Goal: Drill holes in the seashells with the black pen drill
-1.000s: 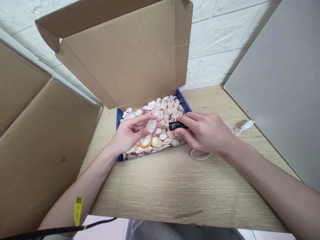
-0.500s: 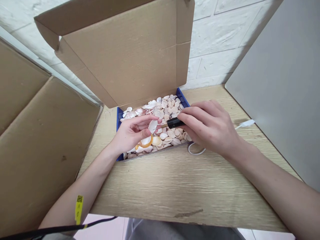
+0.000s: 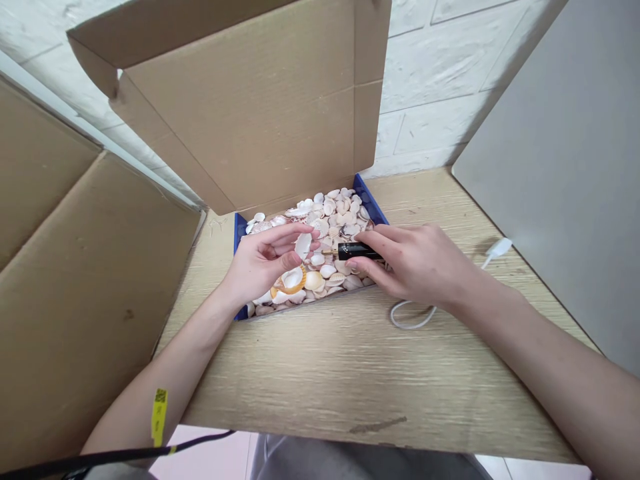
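Observation:
Between the thumb and fingers of my left hand (image 3: 263,260) is a white seashell (image 3: 303,246), held up over the box. My right hand (image 3: 413,263) grips a small black handheld drill (image 3: 356,251) whose brass-coloured chuck points left toward the shell. A small space shows between the chuck and the shell; a fine bit is too thin to make out. Below both hands lies a shallow blue-sided box (image 3: 369,199) full of pale shells (image 3: 345,219). An orange-rimmed shell (image 3: 290,280) rests in it just under my left hand.
The cardboard lid (image 3: 250,113) stands raised behind the box. A white cable (image 3: 413,325) loops on the wooden table (image 3: 320,373), its plug (image 3: 499,247) near the grey panel (image 3: 560,167) at right. Cardboard (image 3: 90,267) walls the left side. A black cable (image 3: 125,457) crosses at lower left.
My right hand has drawn the drill slightly right, away from the shell, and its grip has turned. The white cable loop has shifted right. My left hand stays nearly in place with the shell.

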The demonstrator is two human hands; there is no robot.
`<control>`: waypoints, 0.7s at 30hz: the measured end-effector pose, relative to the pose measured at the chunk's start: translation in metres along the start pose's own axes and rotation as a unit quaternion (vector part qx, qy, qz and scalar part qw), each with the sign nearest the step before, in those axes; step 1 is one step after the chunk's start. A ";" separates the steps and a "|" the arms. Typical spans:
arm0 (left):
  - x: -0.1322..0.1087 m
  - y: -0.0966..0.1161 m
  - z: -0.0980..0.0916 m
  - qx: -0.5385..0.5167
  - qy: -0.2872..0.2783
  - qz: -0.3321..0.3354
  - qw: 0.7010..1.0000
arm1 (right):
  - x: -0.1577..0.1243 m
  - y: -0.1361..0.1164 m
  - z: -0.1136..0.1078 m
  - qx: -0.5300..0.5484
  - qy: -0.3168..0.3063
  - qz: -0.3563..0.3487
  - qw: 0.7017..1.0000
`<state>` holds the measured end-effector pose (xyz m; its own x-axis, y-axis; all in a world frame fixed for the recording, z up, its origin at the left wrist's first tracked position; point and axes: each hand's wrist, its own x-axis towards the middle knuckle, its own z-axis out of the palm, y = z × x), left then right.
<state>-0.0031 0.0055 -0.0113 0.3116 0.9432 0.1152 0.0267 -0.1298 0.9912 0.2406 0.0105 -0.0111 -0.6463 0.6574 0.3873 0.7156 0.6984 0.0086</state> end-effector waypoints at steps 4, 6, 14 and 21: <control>0.001 0.000 0.001 -0.010 0.020 -0.015 1.000 | 0.001 0.000 -0.003 -0.042 0.066 -0.048 0.996; 0.002 0.001 0.001 -0.015 0.022 -0.011 1.000 | 0.002 0.000 -0.005 -0.070 0.101 -0.072 0.990; 0.002 0.003 0.000 0.017 -0.027 -0.051 0.998 | 0.001 0.005 -0.006 -0.094 0.164 -0.112 0.976; 0.001 0.002 0.000 -0.030 -0.026 -0.020 0.999 | 0.003 0.005 -0.001 -0.054 0.105 -0.037 0.992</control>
<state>-0.0030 0.0066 -0.0094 0.3604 0.9299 0.0742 -0.0169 -0.0730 0.9972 0.2420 0.0157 -0.0086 -0.6366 0.5251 0.5648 0.7002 0.7006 0.1378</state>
